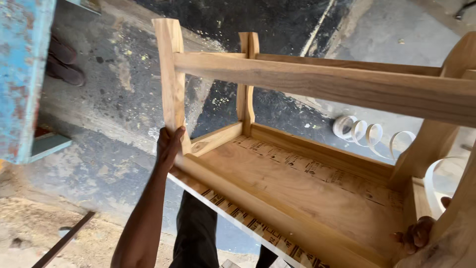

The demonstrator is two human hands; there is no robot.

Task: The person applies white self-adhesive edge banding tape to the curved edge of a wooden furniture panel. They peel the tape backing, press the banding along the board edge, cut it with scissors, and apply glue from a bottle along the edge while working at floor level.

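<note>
An upturned wooden table (307,193) of pale timber fills the right of the head view, its legs pointing up and away from me. My left hand (168,145) grips the base of the near left leg (170,74) at the frame corner. My right hand (419,233) curls around the near right leg (446,238) at the lower right, partly hidden behind it. A long rail (322,82) joins the legs across the top. The underside panel shows a strip of printed tape.
A curled white edging strip (369,131) lies on the concrete floor beyond the table. A blue painted bench edge (22,74) stands at the left, with another person's shoes (63,62) beside it. My dark trouser leg (196,233) is below the table.
</note>
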